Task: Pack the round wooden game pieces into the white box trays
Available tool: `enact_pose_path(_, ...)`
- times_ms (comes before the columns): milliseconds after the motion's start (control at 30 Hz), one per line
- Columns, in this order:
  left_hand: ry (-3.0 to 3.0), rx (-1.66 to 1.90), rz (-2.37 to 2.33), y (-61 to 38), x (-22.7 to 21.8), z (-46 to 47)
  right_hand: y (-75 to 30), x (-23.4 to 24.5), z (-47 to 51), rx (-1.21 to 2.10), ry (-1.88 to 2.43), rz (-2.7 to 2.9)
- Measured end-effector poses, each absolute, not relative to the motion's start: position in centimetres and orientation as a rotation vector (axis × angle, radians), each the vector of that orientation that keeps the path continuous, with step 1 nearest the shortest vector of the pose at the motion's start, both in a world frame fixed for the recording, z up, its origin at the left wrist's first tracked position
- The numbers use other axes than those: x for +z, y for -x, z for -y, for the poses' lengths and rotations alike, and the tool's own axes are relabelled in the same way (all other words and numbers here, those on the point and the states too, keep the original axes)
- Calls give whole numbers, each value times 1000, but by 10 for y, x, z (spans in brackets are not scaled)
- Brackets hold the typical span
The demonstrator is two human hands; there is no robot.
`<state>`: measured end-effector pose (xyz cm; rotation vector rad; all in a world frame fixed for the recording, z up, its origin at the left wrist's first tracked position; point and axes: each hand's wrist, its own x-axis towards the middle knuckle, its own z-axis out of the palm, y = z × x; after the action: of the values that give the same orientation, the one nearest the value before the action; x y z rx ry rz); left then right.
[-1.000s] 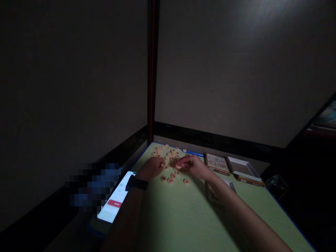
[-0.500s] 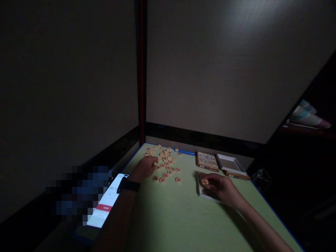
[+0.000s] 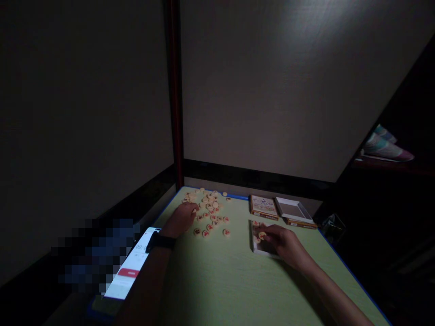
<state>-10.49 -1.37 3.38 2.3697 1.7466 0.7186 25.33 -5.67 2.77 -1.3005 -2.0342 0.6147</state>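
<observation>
My right hand point(image 3: 287, 244) pinches a Chinese chess piece point(image 3: 262, 236) with a red character, just above an open shallow box tray point(image 3: 268, 253). Several red-marked pieces point(image 3: 255, 223) lie inside the tray, partly hidden by the fingers. On the left, my left hand point(image 3: 181, 219), with a dark band at the wrist, has its fingers closed at the near left side of a loose pile of wooden Chinese chess pieces point(image 3: 209, 203). A pale disc, apparently one of these pieces, shows at its fingertips. Red-marked and dark-marked pieces point(image 3: 205, 233) are scattered in front of the pile.
A printed box point(image 3: 264, 207) and an open white-rimmed box lid point(image 3: 295, 210) stand at the table's back right. A lit phone point(image 3: 131, 267) lies along the left edge of the green table point(image 3: 210, 280). Walls point(image 3: 251, 90) rise behind and to the left.
My right hand has moved its piece slightly lower over the tray, and more pieces inside show now. My left hand has drawn back a little from the pile. The whole view has shifted slightly.
</observation>
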Motion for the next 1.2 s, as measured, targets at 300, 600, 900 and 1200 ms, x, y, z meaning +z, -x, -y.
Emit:
enact_pose_path(300, -2390, 735, -1792, 109, 25, 9, -247, 25, 57, 634, 1419, 1936)
enact_pose_path(600, -2402, 674, -1825, 107, 27, 10, -245, 28, 60, 521, 1439, 1946)
enact_pose_path(900, -2356, 715, -1805, 105, 30, 12, -240, 28, 64, 437, 1422, 2019)
enact_pose_path(1200, -2190, 795, -1800, 102, 38, 16, -239, 25, 66, 336, 1405, 2084)
